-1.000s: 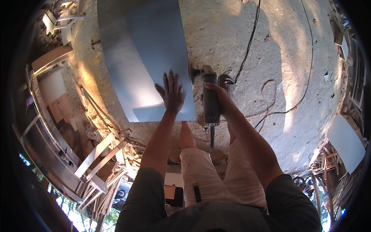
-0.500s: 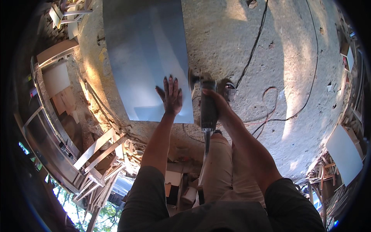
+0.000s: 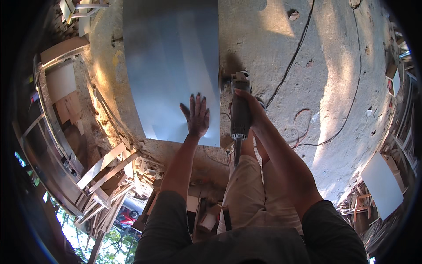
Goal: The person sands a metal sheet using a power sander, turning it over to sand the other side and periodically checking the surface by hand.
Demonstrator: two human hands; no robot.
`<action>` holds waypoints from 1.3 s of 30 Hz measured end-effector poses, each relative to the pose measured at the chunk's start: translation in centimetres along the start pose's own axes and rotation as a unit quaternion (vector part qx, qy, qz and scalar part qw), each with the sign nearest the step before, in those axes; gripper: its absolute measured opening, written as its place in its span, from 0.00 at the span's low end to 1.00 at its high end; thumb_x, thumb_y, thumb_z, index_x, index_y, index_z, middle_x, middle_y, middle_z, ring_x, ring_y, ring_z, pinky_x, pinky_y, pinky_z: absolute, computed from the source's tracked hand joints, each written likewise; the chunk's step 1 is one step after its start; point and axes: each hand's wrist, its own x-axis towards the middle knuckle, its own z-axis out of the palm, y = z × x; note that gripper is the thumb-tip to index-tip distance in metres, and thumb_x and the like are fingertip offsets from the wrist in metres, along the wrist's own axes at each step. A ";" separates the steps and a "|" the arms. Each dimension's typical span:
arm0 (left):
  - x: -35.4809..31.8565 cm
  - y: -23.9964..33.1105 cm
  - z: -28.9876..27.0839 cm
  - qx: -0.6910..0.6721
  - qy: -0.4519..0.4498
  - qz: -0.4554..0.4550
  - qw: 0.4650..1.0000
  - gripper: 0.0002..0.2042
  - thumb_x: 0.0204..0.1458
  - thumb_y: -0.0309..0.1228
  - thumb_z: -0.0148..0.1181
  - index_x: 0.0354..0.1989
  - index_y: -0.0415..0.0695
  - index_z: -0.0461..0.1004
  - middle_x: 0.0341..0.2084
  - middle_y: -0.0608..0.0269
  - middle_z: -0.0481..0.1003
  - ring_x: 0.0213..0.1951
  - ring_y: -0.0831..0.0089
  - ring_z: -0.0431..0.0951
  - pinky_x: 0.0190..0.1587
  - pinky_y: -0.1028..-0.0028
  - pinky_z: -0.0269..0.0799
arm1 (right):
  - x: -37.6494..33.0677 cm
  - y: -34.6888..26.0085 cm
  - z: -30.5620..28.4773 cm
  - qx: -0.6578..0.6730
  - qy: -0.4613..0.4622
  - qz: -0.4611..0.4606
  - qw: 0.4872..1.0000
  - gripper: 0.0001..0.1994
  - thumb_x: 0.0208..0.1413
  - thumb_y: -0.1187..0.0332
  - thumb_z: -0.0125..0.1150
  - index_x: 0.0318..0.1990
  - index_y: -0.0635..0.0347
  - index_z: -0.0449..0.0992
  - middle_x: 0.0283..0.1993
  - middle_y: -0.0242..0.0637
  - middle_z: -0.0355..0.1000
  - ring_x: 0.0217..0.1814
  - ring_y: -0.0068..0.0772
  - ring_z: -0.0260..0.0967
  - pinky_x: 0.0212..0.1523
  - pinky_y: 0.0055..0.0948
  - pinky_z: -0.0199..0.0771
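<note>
A large grey-blue metal sheet (image 3: 171,66) lies on the rough floor in front of me. My left hand (image 3: 198,119) rests flat near its lower right corner, fingers spread. My right hand (image 3: 252,108) is wrapped round the body of an angle grinder (image 3: 240,110), just right of the sheet. The grinder's head and disc are at the sheet's right edge; whether the disc touches the metal I cannot tell. Its cord hangs from the rear end toward my knees.
A black cable (image 3: 293,55) runs across the concrete floor (image 3: 299,83) to the right, with a thin looped reddish cord (image 3: 303,115) nearby. Piled wood scraps (image 3: 107,185) lie at the lower left. A pale board (image 3: 382,185) leans among wood pieces on the right.
My right hand has moved the grinder slightly farther along the sheet's right edge, away from me. The left hand keeps its place on the sheet while the whole view has shifted a little.
</note>
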 end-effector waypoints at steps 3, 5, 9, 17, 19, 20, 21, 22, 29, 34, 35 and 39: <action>0.1 -0.1 0.1 0.003 -0.008 0.003 1.000 0.29 0.69 0.40 0.45 0.79 0.55 0.50 0.80 0.63 0.42 0.80 0.54 0.39 0.70 0.23 0.26 | 2.3 -5.3 1.9 0.003 -0.065 -0.012 0.998 0.22 0.57 0.49 0.69 0.41 0.62 0.75 0.28 0.43 0.79 0.23 0.34 0.79 0.25 0.31 0.84; 0.2 -0.3 0.3 0.000 0.002 0.014 1.000 0.29 0.69 0.40 0.46 0.78 0.54 0.51 0.80 0.63 0.42 0.80 0.54 0.39 0.70 0.23 0.26 | 3.4 -8.7 3.5 -0.032 -0.066 -0.061 0.995 0.22 0.57 0.49 0.68 0.38 0.62 0.76 0.26 0.43 0.79 0.23 0.35 0.79 0.25 0.30 0.84; 0.3 -0.4 0.2 0.009 -0.026 0.003 1.000 0.29 0.69 0.40 0.47 0.78 0.53 0.53 0.80 0.63 0.42 0.80 0.55 0.37 0.69 0.22 0.26 | 4.1 -12.8 5.8 -0.033 -0.079 -0.049 0.995 0.22 0.58 0.50 0.67 0.37 0.64 0.77 0.26 0.43 0.79 0.24 0.35 0.80 0.26 0.31 0.85; 0.9 -0.4 -0.6 0.032 -0.046 0.012 0.998 0.27 0.69 0.40 0.46 0.75 0.47 0.59 0.80 0.61 0.42 0.80 0.54 0.35 0.70 0.23 0.26 | 2.0 -6.7 2.8 0.007 -0.050 0.033 0.998 0.20 0.61 0.51 0.64 0.46 0.61 0.75 0.29 0.41 0.79 0.25 0.35 0.79 0.27 0.31 0.83; 0.5 -0.7 -0.9 0.020 -0.052 -0.001 0.998 0.28 0.67 0.40 0.50 0.75 0.50 0.58 0.80 0.62 0.43 0.80 0.56 0.36 0.70 0.22 0.27 | 0.1 -3.6 2.0 0.021 -0.022 0.079 0.996 0.23 0.56 0.51 0.70 0.44 0.61 0.74 0.30 0.42 0.78 0.25 0.35 0.78 0.28 0.33 0.84; 0.4 -0.9 -1.1 0.016 -0.055 -0.008 0.998 0.29 0.66 0.40 0.52 0.75 0.52 0.58 0.80 0.63 0.44 0.80 0.56 0.37 0.70 0.22 0.27 | -1.5 -2.7 2.4 0.021 -0.004 0.103 0.994 0.23 0.56 0.50 0.70 0.44 0.61 0.74 0.30 0.42 0.78 0.25 0.35 0.78 0.28 0.33 0.84; 0.8 -0.6 -1.4 0.011 -0.057 -0.011 0.998 0.29 0.66 0.41 0.52 0.75 0.52 0.58 0.79 0.63 0.45 0.80 0.56 0.39 0.70 0.23 0.28 | -2.4 -2.3 2.0 0.023 -0.003 0.111 0.994 0.22 0.56 0.50 0.70 0.44 0.61 0.74 0.30 0.41 0.78 0.25 0.35 0.78 0.28 0.33 0.83; 1.3 -0.3 -1.7 0.005 -0.060 -0.010 0.998 0.29 0.66 0.41 0.53 0.75 0.52 0.58 0.79 0.62 0.46 0.80 0.56 0.40 0.71 0.24 0.28 | -3.0 -1.7 1.3 0.028 0.000 0.118 0.993 0.22 0.57 0.50 0.69 0.44 0.61 0.74 0.31 0.41 0.78 0.25 0.35 0.78 0.28 0.33 0.83; 18.8 -2.8 -6.2 -0.019 0.054 -0.084 0.995 0.29 0.66 0.39 0.52 0.76 0.54 0.58 0.78 0.61 0.49 0.78 0.56 0.47 0.73 0.34 0.33 | -3.7 -4.2 1.9 0.009 0.017 0.145 0.989 0.23 0.59 0.48 0.66 0.44 0.62 0.74 0.30 0.40 0.77 0.26 0.34 0.77 0.28 0.33 0.83; 33.3 -4.3 -6.8 0.021 0.048 -0.060 0.997 0.27 0.72 0.45 0.40 0.79 0.64 0.50 0.81 0.72 0.40 0.80 0.59 0.37 0.74 0.31 0.25 | 0.0 -5.9 3.0 0.027 -0.051 0.148 0.987 0.24 0.61 0.45 0.61 0.37 0.62 0.77 0.28 0.40 0.78 0.25 0.36 0.78 0.28 0.35 0.82; 33.8 -3.8 -6.4 0.029 0.034 -0.051 0.998 0.27 0.72 0.46 0.38 0.79 0.65 0.49 0.81 0.73 0.39 0.80 0.61 0.37 0.74 0.30 0.24 | -0.2 -6.9 3.6 0.025 -0.032 0.151 0.988 0.24 0.61 0.45 0.61 0.37 0.62 0.77 0.28 0.41 0.78 0.24 0.36 0.78 0.28 0.36 0.82; 34.3 -2.8 -6.2 0.090 0.002 -0.060 0.994 0.27 0.73 0.46 0.32 0.80 0.62 0.45 0.81 0.74 0.35 0.81 0.65 0.32 0.75 0.33 0.26 | 1.0 -10.9 5.1 0.037 -0.026 0.139 0.989 0.22 0.59 0.47 0.65 0.40 0.61 0.76 0.28 0.41 0.78 0.24 0.36 0.78 0.26 0.35 0.82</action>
